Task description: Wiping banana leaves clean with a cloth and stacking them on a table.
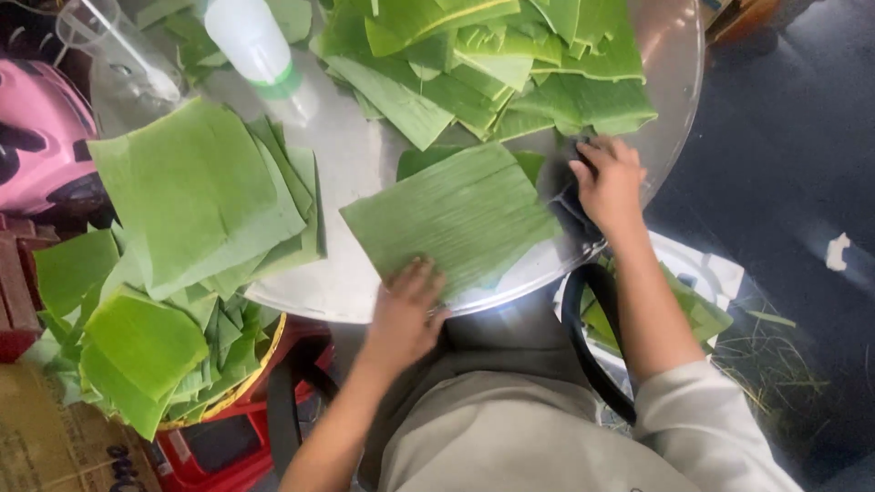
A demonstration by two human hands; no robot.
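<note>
One banana leaf sheet (456,219) lies flat at frame centre on the round metal tray (365,164), long axis lower-left to upper-right. Left hand (406,310) fingers flat on its near edge; right hand (609,182) curled over a dark cloth (570,214) at its right edge.

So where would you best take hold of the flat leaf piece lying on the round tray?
Probably the leaf by its near corner, from the person's side: it overhangs the tray rim there, beside the left hand, so fingers can slip under.

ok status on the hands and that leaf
Left hand flat on leaf near edge. Right hand grips dark cloth beside it. Leaf stacks alongside.
</note>
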